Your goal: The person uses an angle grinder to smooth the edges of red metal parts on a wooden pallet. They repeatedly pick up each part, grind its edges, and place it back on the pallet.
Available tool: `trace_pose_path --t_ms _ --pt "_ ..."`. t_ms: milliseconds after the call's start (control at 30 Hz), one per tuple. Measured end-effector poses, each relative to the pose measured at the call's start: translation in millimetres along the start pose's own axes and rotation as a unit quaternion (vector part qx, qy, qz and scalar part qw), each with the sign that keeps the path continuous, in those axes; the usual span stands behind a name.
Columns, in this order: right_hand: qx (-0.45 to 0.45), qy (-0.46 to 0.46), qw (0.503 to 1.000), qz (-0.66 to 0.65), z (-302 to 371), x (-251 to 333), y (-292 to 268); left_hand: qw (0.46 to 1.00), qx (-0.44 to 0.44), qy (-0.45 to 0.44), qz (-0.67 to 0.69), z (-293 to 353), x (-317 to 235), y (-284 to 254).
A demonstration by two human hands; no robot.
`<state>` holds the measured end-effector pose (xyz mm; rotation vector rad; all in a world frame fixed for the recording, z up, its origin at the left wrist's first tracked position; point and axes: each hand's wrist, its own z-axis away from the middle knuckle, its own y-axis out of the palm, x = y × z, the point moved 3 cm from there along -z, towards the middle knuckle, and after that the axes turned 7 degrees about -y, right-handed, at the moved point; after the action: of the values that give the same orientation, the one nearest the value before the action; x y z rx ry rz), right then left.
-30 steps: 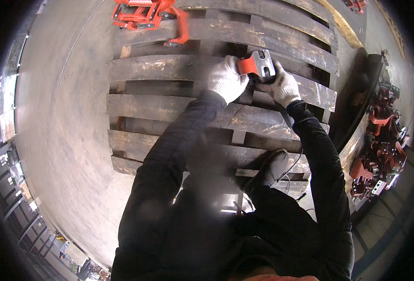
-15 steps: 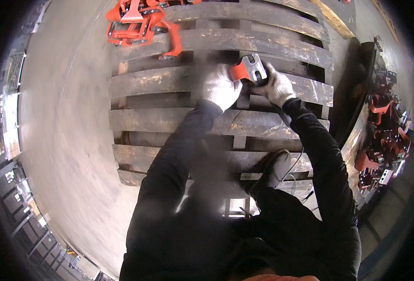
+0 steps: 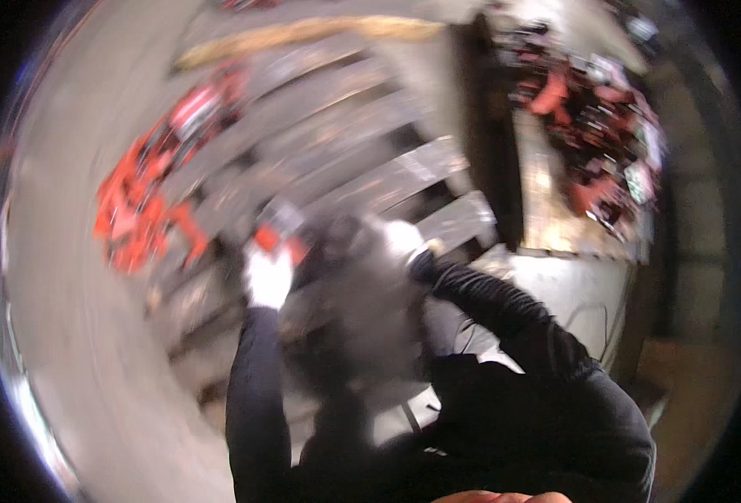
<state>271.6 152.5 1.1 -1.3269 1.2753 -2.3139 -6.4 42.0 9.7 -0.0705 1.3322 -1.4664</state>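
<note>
My left hand point(image 3: 268, 277), in a white glove, is closed on a red metal bracket point(image 3: 297, 250) with a bare silvery end. The bracket is held up over the slatted wooden pallet point(image 3: 425, 168). My right hand point(image 3: 402, 241), gloved too, is apart from it to the right. A dark, rounded tool point(image 3: 345, 236) sticks out leftward from the right hand, toward the bracket. Motion blur hides the tool's exact kind and the right fingers.
Red metal parts point(image 3: 127, 222) are heaped on the pallet's left side. More red and dark parts point(image 3: 588, 126) lie on a wooden surface point(image 3: 542, 201) at the right. A wooden beam point(image 3: 303, 32) lies beyond the pallet. Thin cable point(image 3: 593, 310) shows at the lower right.
The view has swung to the right, smearing the picture. My hands, close together at the bracket before, are now apart; the bracket stays in the left, and the dark tool shows between them.
</note>
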Motion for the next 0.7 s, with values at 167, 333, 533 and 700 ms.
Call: trace_pose_path --t_ms 167,333,533,700 --pt "-0.013 -0.015 0.999 0.048 46 -32 29 0.971 -0.050 0.115 -0.202 -44 30 11" --pt "-0.018 -0.118 0.992 0.037 27 -25 72 0.959 -0.054 0.139 -0.240 -39 -37 -37" --pt "-0.032 -0.092 0.994 0.045 74 -41 69 0.881 -0.005 0.471 -0.047 38 -366 67" --pt "-0.036 -0.140 0.988 0.043 70 -28 74 0.682 -0.111 0.722 -0.021 63 -500 58"
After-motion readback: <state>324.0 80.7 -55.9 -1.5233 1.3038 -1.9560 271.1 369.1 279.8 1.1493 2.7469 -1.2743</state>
